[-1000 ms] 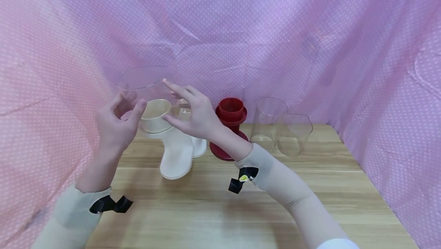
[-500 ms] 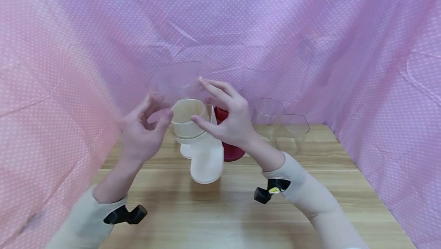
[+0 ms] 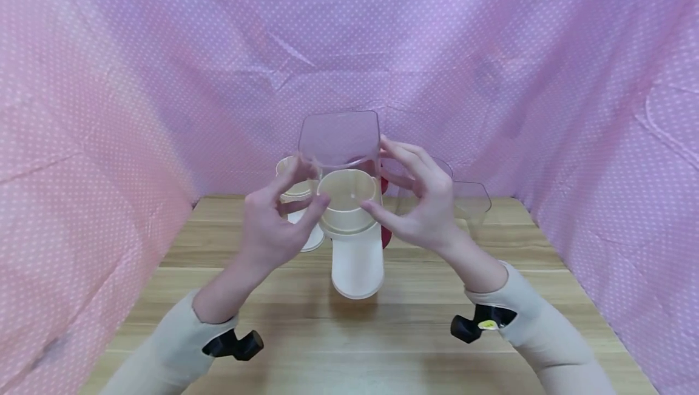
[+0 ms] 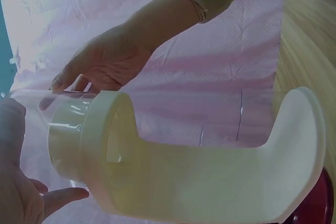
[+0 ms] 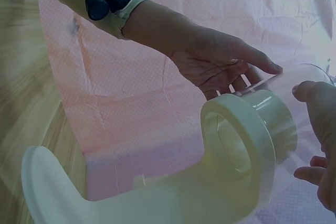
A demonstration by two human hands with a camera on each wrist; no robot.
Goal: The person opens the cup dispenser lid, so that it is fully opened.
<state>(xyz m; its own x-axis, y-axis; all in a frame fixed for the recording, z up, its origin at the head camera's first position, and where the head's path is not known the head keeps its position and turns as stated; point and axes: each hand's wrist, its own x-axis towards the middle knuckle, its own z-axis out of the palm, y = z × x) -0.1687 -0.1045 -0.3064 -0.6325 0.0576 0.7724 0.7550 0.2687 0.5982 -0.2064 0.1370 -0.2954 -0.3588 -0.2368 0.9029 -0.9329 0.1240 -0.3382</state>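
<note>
In the head view, a cream plastic stand (image 3: 357,264) with a round collar and a rounded foot is held between both hands over the table. A transparent plastic container (image 3: 340,137) fits around the stand's cream neck (image 4: 65,142). My left hand (image 3: 278,219) pinches the container's left side between thumb and fingers. On its right side, the right hand (image 3: 423,201) grips it the same way, with the thumb near the neck's rim. Both wrist views show the neck seen through the transparent wall and the stand's open ring (image 5: 236,140) facing the camera.
Behind the left hand stands a second cream stand (image 3: 311,240). A red stand (image 3: 386,237) is mostly hidden behind the held one. At the back right, a transparent container (image 3: 472,198) stands beside another, partly covered by the right hand. Pink dotted cloth (image 3: 349,37) surrounds the wooden table (image 3: 306,346).
Both hands have moved right, carrying the cream stand and its transparent container from the left to the middle. The stand has turned from tilted to facing straight forward, uncovering the second cream stand.
</note>
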